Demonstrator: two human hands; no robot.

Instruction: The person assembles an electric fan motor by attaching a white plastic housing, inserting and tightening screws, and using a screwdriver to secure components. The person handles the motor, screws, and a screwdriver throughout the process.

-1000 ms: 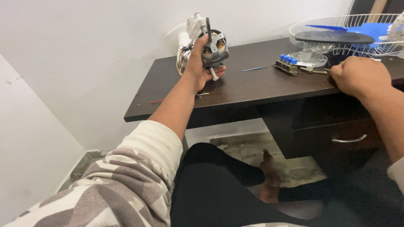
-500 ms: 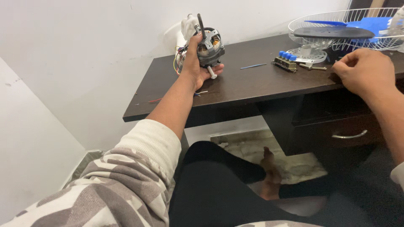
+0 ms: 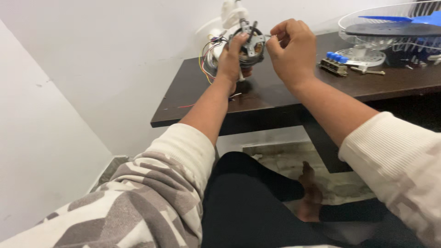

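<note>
Dark brown wood counter (image 3: 275, 98) against a white wall, seen from above a seated person's lap. At the left, coloured wires (image 3: 205, 57), yellow and red among them, loop out from a white plastic housing (image 3: 228, 11) at the counter's back edge. Left hand (image 3: 231, 62) raised above the counter's left part, fingers wrapped around a small fan motor (image 3: 251, 43): metal frame, copper windings showing, a pale shaft (image 3: 241, 76) pointing down past the palm. Motor held off the surface, tilted, its face toward the camera. Right hand (image 3: 291, 50) just beside it, fingers (image 3: 275, 41) pinched narrowly together at the motor's right edge; whether they grip anything is too small to tell. Both sleeves patterned grey and cream with ribbed cuffs. Further right on the counter: a switch block with blue buttons (image 3: 336, 63), then a metal bolt (image 3: 370, 71) lying flat near it. Behind these, a white wire fan guard (image 3: 353, 27) lying on its side with a blue fan blade (image 3: 413, 19) and a dark disc (image 3: 390, 30) resting in it.
</note>
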